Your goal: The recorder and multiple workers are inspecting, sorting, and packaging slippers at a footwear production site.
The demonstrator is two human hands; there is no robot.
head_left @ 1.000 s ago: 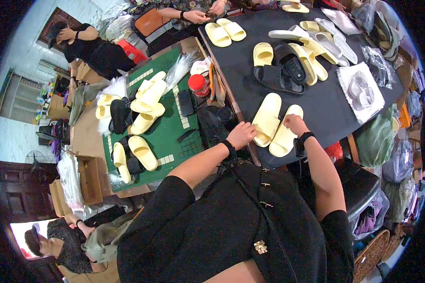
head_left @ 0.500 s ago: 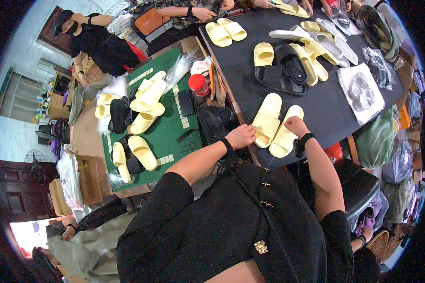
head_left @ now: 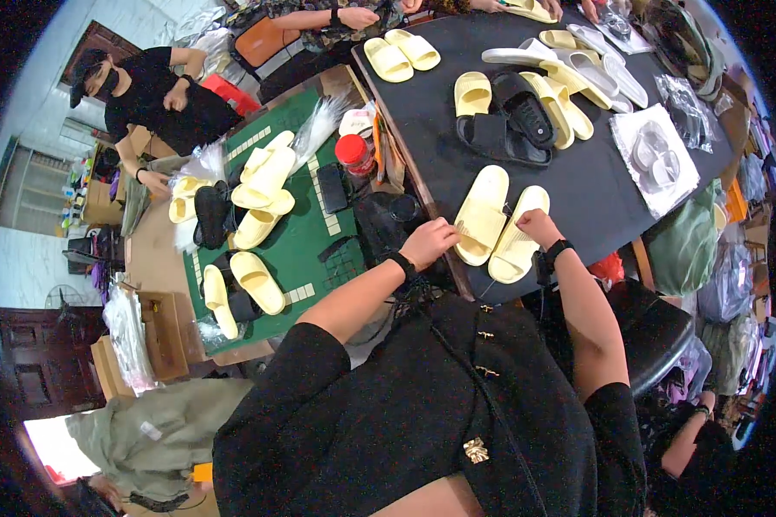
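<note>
Small footwear packing workshop, pale yellow slide sandals (head_left: 496,226) being laid out in pairs on a dark bench (head_left: 595,202), more being sorted on a green bench (head_left: 297,250), clear plastic bags (head_left: 655,155) and cardboard boxes (head_left: 159,332) being kept alongside, other people (head_left: 159,95) being seated around.

The left hand (head_left: 428,242) covers the heel edge of one pale yellow slipper (head_left: 482,214), so its fingertips' grip cannot be told. The right hand (head_left: 538,227) hides part of the second slipper (head_left: 517,237). The clear bags (head_left: 655,155) on the desk (head_left: 595,202) hold contents too blurred to identify.
</note>
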